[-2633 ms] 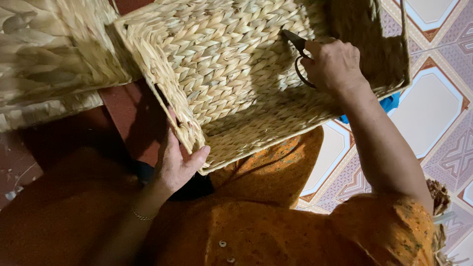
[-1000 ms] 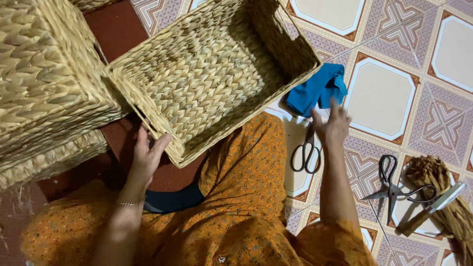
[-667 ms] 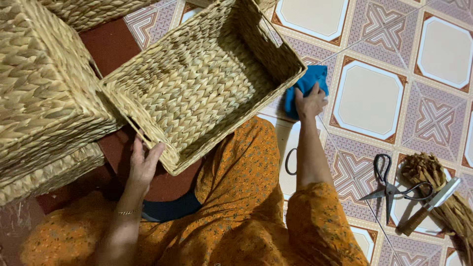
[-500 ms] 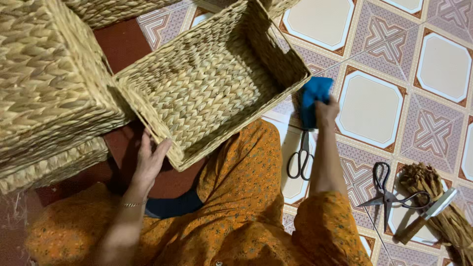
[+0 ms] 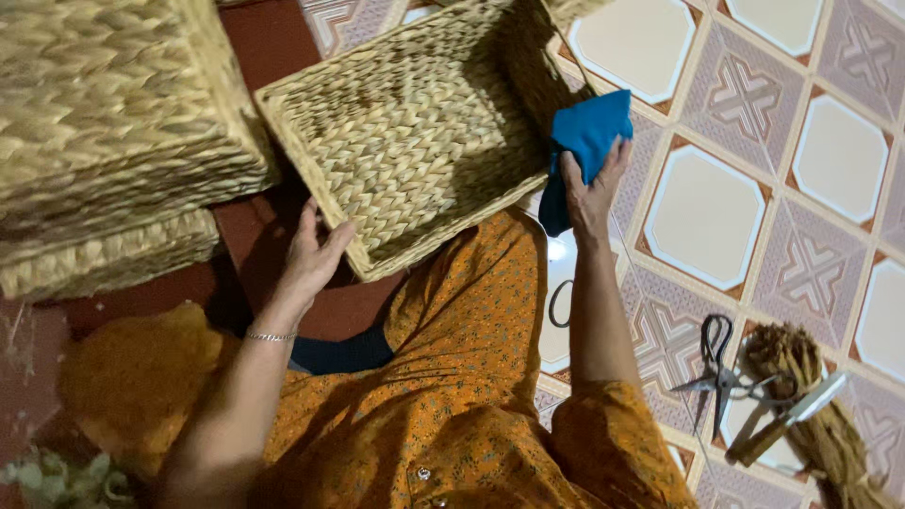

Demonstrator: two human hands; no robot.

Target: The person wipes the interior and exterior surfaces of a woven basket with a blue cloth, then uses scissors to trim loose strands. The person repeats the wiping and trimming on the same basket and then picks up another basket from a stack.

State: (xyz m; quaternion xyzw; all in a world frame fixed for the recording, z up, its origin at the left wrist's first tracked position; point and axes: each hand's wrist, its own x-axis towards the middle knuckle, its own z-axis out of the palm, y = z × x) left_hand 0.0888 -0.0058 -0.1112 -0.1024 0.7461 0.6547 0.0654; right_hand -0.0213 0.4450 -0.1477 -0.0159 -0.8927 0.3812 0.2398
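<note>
A rectangular woven straw basket [image 5: 415, 141] rests tilted on my lap, its open inside facing me. My left hand [image 5: 311, 254] grips its near rim at the lower left corner. My right hand [image 5: 592, 188] is raised beside the basket's right wall and holds a blue cloth [image 5: 584, 141], which hangs against that wall. A pair of black-handled scissors [image 5: 558, 303] lies on the tiles under my right forearm, mostly hidden by my arm and my orange garment.
Two more woven baskets [image 5: 113, 123] are stacked at the left. On the patterned floor tiles at the lower right lie another pair of scissors [image 5: 715, 363], a bundle of dried fibre [image 5: 811, 396] and a knife-like tool [image 5: 787, 419].
My right hand left the scissors on the floor, picked up the blue cloth from the tiles and lifted it to the basket's right side. My left hand stayed on the rim.
</note>
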